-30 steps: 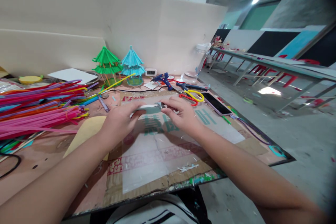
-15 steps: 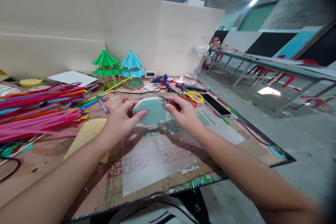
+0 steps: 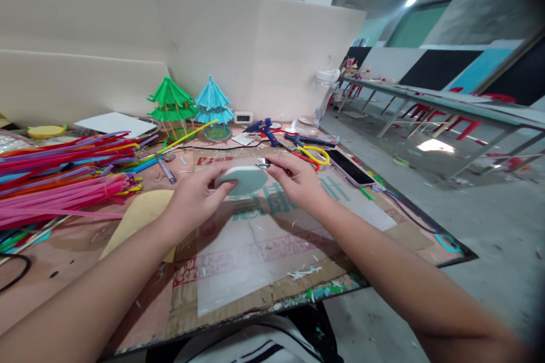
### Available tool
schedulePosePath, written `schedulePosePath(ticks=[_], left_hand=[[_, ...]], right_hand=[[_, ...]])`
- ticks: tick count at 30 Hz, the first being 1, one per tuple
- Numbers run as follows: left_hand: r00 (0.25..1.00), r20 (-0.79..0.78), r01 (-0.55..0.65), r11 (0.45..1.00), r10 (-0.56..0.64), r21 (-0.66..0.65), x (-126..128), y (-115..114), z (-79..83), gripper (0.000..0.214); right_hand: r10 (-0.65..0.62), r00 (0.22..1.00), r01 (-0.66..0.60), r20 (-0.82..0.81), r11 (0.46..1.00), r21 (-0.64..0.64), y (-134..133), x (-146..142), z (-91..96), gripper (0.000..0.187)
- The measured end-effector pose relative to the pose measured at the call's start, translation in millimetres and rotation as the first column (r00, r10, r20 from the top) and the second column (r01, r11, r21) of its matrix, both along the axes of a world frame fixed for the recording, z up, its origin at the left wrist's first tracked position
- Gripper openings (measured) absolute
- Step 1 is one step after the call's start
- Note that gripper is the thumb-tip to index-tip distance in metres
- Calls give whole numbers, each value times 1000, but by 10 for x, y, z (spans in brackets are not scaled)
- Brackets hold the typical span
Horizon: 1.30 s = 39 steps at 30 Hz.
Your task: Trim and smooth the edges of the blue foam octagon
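Observation:
My left hand point(image 3: 203, 191) is closed on the left edge of a pale green, rounded flat board with a white edge point(image 3: 244, 180), thumb on its face. The board is tilted and held above the work surface. My right hand point(image 3: 296, 181) is closed around a small metal-tipped tool point(image 3: 263, 163). Its tip points left, close to the board's upper right edge; whether they touch I cannot tell. The fingers hide the tool's handle, so its exact kind is unclear. Below both hands lies a translucent sheet point(image 3: 238, 272) over printed cardboard.
Bundled pipe cleaners point(image 3: 63, 181) lie left, by a yellow paper piece point(image 3: 140, 212). Behind stand a green model pavilion point(image 3: 171, 105) and a blue one point(image 3: 213, 103). A glue gun point(image 3: 266, 130), yellow-handled scissors point(image 3: 314, 154), a phone point(image 3: 351, 168) and a clear jug point(image 3: 318, 99) are farther right.
The board has tipped so its face shows as a flatter, narrower shape. The tool's tip has shifted slightly left and down at its edge. Both hands keep their hold.

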State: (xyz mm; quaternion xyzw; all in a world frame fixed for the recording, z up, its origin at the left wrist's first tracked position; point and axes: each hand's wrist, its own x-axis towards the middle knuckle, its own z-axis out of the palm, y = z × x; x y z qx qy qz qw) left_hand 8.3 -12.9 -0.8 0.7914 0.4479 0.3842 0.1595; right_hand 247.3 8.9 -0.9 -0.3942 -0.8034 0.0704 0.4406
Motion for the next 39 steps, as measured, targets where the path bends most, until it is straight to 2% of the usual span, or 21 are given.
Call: schedulePosePath(ticks=[15, 28, 34, 39], left_hand=[[968, -226, -51, 969, 107, 242, -53, -2, -59, 26], [976, -204, -20, 969, 72, 245, -48, -2, -61, 23], [982, -165, -59, 977, 94, 205, -41, -2, -16, 28], [975, -201, -46, 968, 97, 245, -62, 2, -28, 27]], right_hand=[[45, 982, -61, 185, 995, 80, -61, -9, 37, 34], [51, 989, -64, 139, 994, 88, -53, -18, 8, 34], [52, 996, -58, 75, 995, 76, -42, -23, 11, 30], [55, 994, -64, 98, 994, 92, -44, -18, 16, 31]])
